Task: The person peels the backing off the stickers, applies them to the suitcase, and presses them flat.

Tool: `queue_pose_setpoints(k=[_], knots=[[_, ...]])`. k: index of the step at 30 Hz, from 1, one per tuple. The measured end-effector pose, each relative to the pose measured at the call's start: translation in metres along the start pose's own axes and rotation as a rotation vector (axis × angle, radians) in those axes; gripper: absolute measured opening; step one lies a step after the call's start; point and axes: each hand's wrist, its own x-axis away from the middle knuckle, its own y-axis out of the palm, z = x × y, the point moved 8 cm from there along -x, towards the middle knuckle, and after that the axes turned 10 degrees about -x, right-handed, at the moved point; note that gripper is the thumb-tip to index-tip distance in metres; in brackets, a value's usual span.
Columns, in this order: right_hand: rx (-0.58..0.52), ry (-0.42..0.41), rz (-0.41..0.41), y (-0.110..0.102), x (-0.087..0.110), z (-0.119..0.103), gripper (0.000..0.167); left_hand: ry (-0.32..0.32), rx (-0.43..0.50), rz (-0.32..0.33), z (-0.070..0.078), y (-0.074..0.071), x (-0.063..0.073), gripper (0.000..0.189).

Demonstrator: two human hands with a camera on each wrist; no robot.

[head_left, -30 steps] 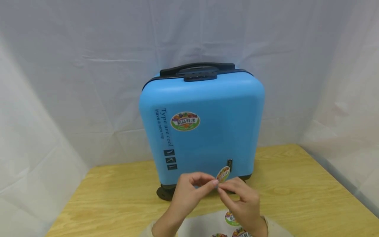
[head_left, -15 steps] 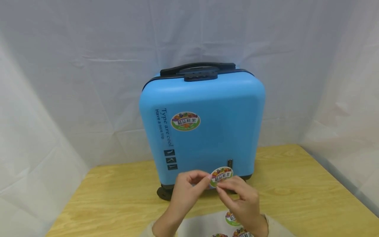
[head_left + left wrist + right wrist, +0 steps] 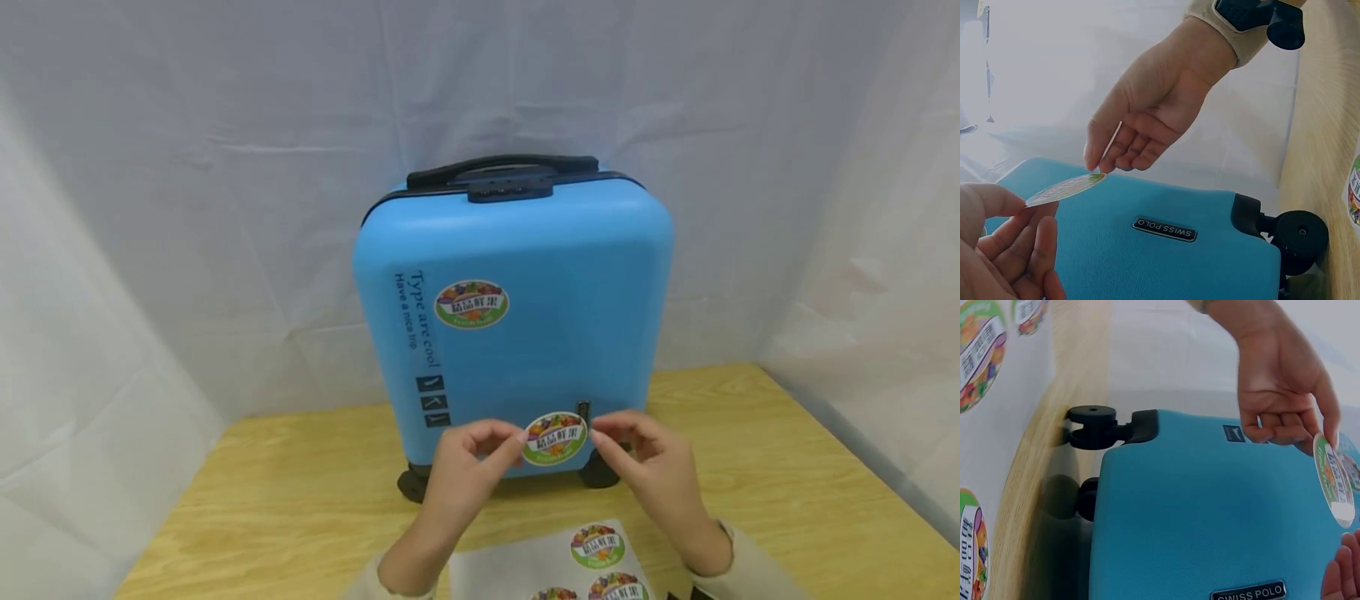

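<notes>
An oval fruit sticker (image 3: 555,438) with a green and white print hangs in front of the lower part of a blue suitcase (image 3: 525,350). My left hand (image 3: 468,475) pinches its left edge between thumb and index finger. At the opposite edge is my right hand (image 3: 656,471), thumb and index fingertips brought together right at the rim. Seen from the left wrist, the sticker (image 3: 1066,189) spans between the left hand (image 3: 1010,244) and the right hand (image 3: 1147,100). A matching sticker (image 3: 472,304) is on the suitcase's upper left, beside printed lettering.
A white sticker sheet (image 3: 510,571) with several more oval stickers lies on the wooden table (image 3: 300,467) at the front. The suitcase stands upright on black wheels (image 3: 600,471), its black handle (image 3: 502,167) on top. White sheeting (image 3: 225,208) hangs behind and at both sides.
The sticker has turned from edge-on to facing the head camera. My right hand has shifted right, from the sticker's lower edge to its right edge, uncovering more of the sheet.
</notes>
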Motion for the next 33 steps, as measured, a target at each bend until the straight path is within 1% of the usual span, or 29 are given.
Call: queue_pose_setpoints(k=[2, 9, 13, 19, 24, 28, 33], knots=[[0.042, 0.073, -0.005, -0.001, -0.002, 0.003, 0.018, 0.007, 0.004, 0.0, 0.002, 0.0, 0.0, 0.016], [0.063, 0.206, -0.029, 0.001, -0.004, 0.009, 0.012, 0.024, 0.03, -0.002, 0.005, -0.001, -0.001, 0.016], [0.089, 0.251, -0.016, 0.0, -0.006, 0.011, 0.009, 0.028, 0.052, -0.01, 0.008, -0.001, -0.003, 0.016], [0.087, 0.267, 0.029, -0.004, -0.011, 0.007, 0.006, 0.053, 0.057, -0.026, 0.016, -0.001, -0.008, 0.016], [0.085, 0.25, 0.052, -0.005, -0.016, 0.003, 0.005, 0.075, 0.033, -0.039, 0.02, -0.002, -0.012, 0.015], [0.078, 0.237, 0.062, -0.006, -0.019, -0.001, 0.005, 0.097, 0.018, -0.036, 0.023, -0.004, -0.016, 0.013], [0.088, 0.258, 0.093, -0.01, -0.023, 0.0, 0.006, 0.105, 0.031, -0.034, 0.028, -0.003, -0.022, 0.015]])
